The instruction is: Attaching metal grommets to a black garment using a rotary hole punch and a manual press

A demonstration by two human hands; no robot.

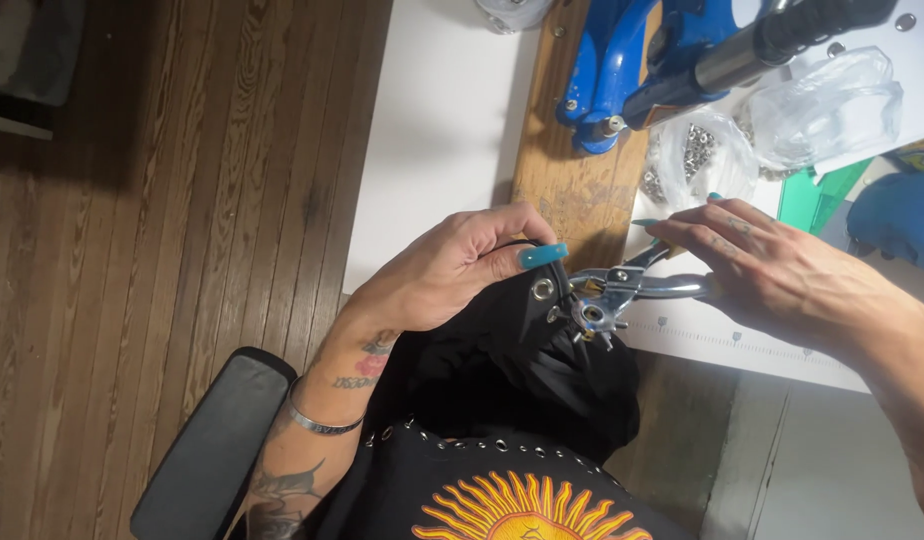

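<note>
Black eyeleted fabric [522, 350], soft and limp, is pinched at its edge by left hand [452, 270] fingers; the revolving punch pliers [612, 295], at 3 o'clock, are gripped by the right hand [782, 270].

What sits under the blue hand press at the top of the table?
The blue hand press stands on a wooden board that lies on the white table. The press's base hides the board beneath it, so how it is fastened cannot be seen.

black fabric [522, 360] with orange sun print, silver punch pliers [622, 292], blue press [632, 60], teal nails
</note>
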